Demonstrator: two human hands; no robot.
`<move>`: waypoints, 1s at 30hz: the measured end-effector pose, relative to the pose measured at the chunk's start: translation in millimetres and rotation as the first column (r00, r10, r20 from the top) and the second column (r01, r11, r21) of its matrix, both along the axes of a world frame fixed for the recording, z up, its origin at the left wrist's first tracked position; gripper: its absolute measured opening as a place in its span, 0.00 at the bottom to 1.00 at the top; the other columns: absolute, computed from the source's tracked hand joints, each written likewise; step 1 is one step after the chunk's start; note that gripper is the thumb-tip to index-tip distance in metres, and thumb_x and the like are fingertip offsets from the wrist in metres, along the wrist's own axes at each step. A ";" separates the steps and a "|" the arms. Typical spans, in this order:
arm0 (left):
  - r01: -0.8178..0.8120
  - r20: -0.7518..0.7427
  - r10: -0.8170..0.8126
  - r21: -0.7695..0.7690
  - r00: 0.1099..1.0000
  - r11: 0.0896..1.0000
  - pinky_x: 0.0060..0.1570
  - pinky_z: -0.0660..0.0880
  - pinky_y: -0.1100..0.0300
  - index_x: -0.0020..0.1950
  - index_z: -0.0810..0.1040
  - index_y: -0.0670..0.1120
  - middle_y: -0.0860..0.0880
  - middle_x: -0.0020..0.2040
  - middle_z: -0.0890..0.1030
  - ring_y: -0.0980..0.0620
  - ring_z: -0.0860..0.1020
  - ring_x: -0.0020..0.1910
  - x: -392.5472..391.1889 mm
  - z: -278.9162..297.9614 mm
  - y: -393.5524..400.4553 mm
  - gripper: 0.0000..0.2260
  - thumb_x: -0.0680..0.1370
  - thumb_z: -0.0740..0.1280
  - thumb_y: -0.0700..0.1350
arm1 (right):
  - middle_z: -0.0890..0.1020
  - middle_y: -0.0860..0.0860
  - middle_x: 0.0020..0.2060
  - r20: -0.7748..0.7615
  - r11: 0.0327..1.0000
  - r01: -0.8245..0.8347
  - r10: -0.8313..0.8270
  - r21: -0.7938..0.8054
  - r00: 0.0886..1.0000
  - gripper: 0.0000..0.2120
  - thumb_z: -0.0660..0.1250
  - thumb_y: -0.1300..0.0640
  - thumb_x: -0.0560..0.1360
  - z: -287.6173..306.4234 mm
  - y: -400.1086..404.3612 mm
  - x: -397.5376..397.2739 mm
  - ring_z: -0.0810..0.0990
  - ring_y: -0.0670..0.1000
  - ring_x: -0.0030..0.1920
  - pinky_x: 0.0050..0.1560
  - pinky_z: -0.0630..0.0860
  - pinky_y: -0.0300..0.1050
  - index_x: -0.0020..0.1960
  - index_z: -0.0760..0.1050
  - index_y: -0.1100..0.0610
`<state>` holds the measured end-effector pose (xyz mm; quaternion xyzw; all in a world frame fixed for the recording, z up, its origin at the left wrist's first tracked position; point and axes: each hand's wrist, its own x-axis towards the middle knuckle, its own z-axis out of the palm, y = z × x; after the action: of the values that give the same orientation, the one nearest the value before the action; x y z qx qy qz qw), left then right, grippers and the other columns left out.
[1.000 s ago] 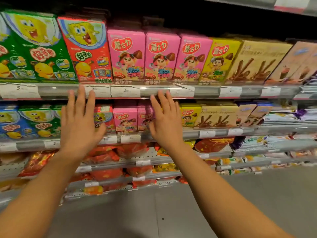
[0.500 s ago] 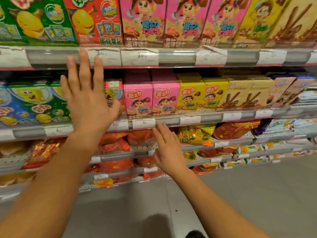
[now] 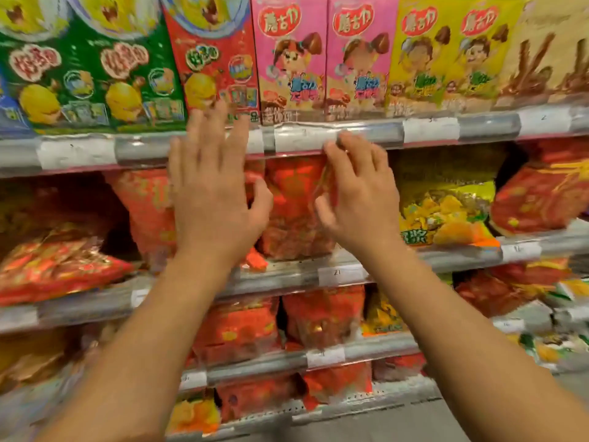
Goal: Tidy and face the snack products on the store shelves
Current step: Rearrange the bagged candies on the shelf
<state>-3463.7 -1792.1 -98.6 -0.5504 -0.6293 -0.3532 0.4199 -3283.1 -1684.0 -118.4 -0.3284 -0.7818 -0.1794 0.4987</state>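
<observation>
left hand (image 3: 212,199): fingers spread, apart | right hand (image 3: 357,199): loosely spread | red snack bag (image 3: 293,212) between hands

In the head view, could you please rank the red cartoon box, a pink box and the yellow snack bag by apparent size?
1. Yellow snack bag and red cartoon box: look alike; the box is cut off at the top, so unsure.
2. Pink box: narrowest.

Glossy crinkled plastic red snack bags (image 3: 294,205), printed cardboard boxes (image 3: 288,55), shiny clear-plastic shelf strip (image 3: 366,135).
</observation>
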 end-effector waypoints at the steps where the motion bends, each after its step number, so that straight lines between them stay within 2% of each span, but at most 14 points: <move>1: -0.033 -0.001 0.033 -0.052 0.999 0.998 0.77 0.54 0.35 0.81 0.61 0.46 0.44 0.83 0.57 0.39 0.54 0.82 0.7 -23.4 5.5 0.34 0.76 0.63 0.52 | 0.74 0.59 0.69 0.002 0.999 0.010 -0.010 0.032 1.000 0.30 0.65 0.51 0.70 -4.5 1.9 -0.8 0.69 0.62 0.68 0.60 0.74 0.60 0.71 0.73 0.59; 4: -0.102 0.037 0.109 -0.147 0.993 0.984 0.77 0.53 0.34 0.83 0.58 0.49 0.46 0.84 0.53 0.40 0.51 0.82 0.7 -40.4 15.0 0.35 0.76 0.64 0.53 | 0.70 0.58 0.73 0.038 0.999 -0.024 0.025 -0.042 0.999 0.31 0.64 0.50 0.72 -6.7 -0.1 2.1 0.65 0.61 0.74 0.67 0.72 0.59 0.73 0.70 0.58; 7: -0.085 0.046 0.093 -0.166 0.995 0.982 0.76 0.56 0.34 0.81 0.61 0.49 0.45 0.83 0.56 0.39 0.53 0.82 4.1 -33.0 8.6 0.34 0.76 0.64 0.50 | 0.67 0.59 0.76 0.064 0.981 -0.107 0.118 -0.159 0.991 0.30 0.65 0.53 0.75 -20.5 -12.3 22.6 0.64 0.60 0.77 0.71 0.69 0.59 0.76 0.68 0.58; 9: -0.067 0.037 0.075 -0.184 0.996 0.981 0.76 0.56 0.34 0.81 0.62 0.49 0.45 0.83 0.56 0.40 0.53 0.82 1.5 -33.0 4.8 0.33 0.76 0.64 0.49 | 0.69 0.58 0.75 0.057 0.961 -0.134 0.152 -0.242 0.987 0.29 0.66 0.54 0.76 -46.7 -21.3 45.1 0.67 0.59 0.74 0.71 0.70 0.58 0.76 0.68 0.57; 12: -0.062 0.015 0.066 -0.174 0.998 0.983 0.76 0.55 0.34 0.82 0.60 0.50 0.46 0.83 0.55 0.41 0.52 0.82 -2.0 -34.2 4.5 0.33 0.77 0.64 0.51 | 0.70 0.57 0.74 0.128 0.955 -0.095 0.136 -0.281 0.982 0.28 0.68 0.55 0.76 -106.7 -17.7 79.5 0.70 0.58 0.73 0.70 0.71 0.57 0.75 0.70 0.57; 13: -0.065 0.013 0.068 -0.156 0.998 0.986 0.76 0.56 0.34 0.81 0.61 0.49 0.45 0.83 0.57 0.40 0.54 0.82 -0.5 -34.0 4.6 0.33 0.76 0.63 0.52 | 0.70 0.56 0.74 0.116 0.950 -0.064 0.103 -0.305 0.988 0.28 0.69 0.56 0.75 -127.5 -13.1 89.5 0.70 0.57 0.73 0.70 0.71 0.57 0.75 0.70 0.56; 17: -0.094 0.050 0.099 -0.101 0.994 0.990 0.71 0.65 0.36 0.77 0.67 0.46 0.40 0.75 0.69 0.35 0.66 0.72 7.5 -12.7 5.5 0.30 0.76 0.59 0.55 | 0.73 0.54 0.72 -0.158 0.859 -0.021 -0.070 -0.512 0.985 0.25 0.65 0.54 0.77 -165.2 -2.1 127.6 0.70 0.55 0.73 0.72 0.69 0.55 0.73 0.70 0.57; 19: -0.104 0.072 0.111 -0.091 0.991 0.990 0.67 0.68 0.37 0.75 0.70 0.44 0.38 0.71 0.71 0.33 0.68 0.67 13.6 -3.4 7.2 0.29 0.76 0.59 0.56 | 0.72 0.55 0.72 -0.175 0.846 0.009 -0.121 -0.532 0.977 0.25 0.67 0.56 0.77 -160.7 1.8 144.9 0.69 0.56 0.73 0.72 0.66 0.52 0.73 0.70 0.58; 22: -0.112 0.085 0.120 -0.093 0.989 0.989 0.65 0.69 0.36 0.75 0.71 0.44 0.37 0.69 0.71 0.32 0.67 0.67 17.6 -6.4 8.8 0.29 0.78 0.59 0.57 | 0.72 0.57 0.72 -0.227 0.883 0.068 -0.193 -0.464 0.955 0.24 0.68 0.56 0.79 -132.1 26.4 165.7 0.68 0.57 0.73 0.73 0.66 0.54 0.73 0.69 0.60; 26: -0.060 0.134 0.068 -0.058 0.989 0.996 0.65 0.70 0.36 0.74 0.73 0.45 0.38 0.69 0.71 0.32 0.67 0.66 17.4 -11.1 9.1 0.28 0.78 0.59 0.58 | 0.77 0.58 0.63 -0.348 0.893 0.106 -0.277 -0.438 0.895 0.19 0.66 0.52 0.81 -102.0 68.3 187.1 0.73 0.58 0.64 0.64 0.69 0.54 0.68 0.71 0.60; 28: -0.059 0.186 0.069 -0.059 0.980 0.997 0.63 0.70 0.38 0.70 0.77 0.45 0.39 0.66 0.73 0.33 0.69 0.65 20.4 -2.7 9.4 0.27 0.77 0.58 0.59 | 0.78 0.59 0.62 -0.356 0.868 0.092 -0.294 -0.488 0.887 0.21 0.65 0.49 0.82 -95.3 79.6 187.5 0.74 0.60 0.63 0.63 0.70 0.55 0.68 0.70 0.61; 30: -0.087 0.189 0.099 -0.074 0.977 0.993 0.60 0.71 0.38 0.66 0.80 0.46 0.40 0.63 0.74 0.33 0.70 0.62 22.8 8.2 8.7 0.25 0.77 0.58 0.59 | 0.79 0.60 0.61 -0.355 0.803 0.051 -0.318 -0.594 0.879 0.27 0.66 0.45 0.81 -89.3 83.9 181.3 0.76 0.62 0.62 0.60 0.72 0.56 0.71 0.68 0.62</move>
<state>-3440.9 -1783.4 -90.4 -0.4971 -0.7032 -0.3638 0.3550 -3101.8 -1600.1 -207.8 -0.5700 -0.6298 0.0910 0.5198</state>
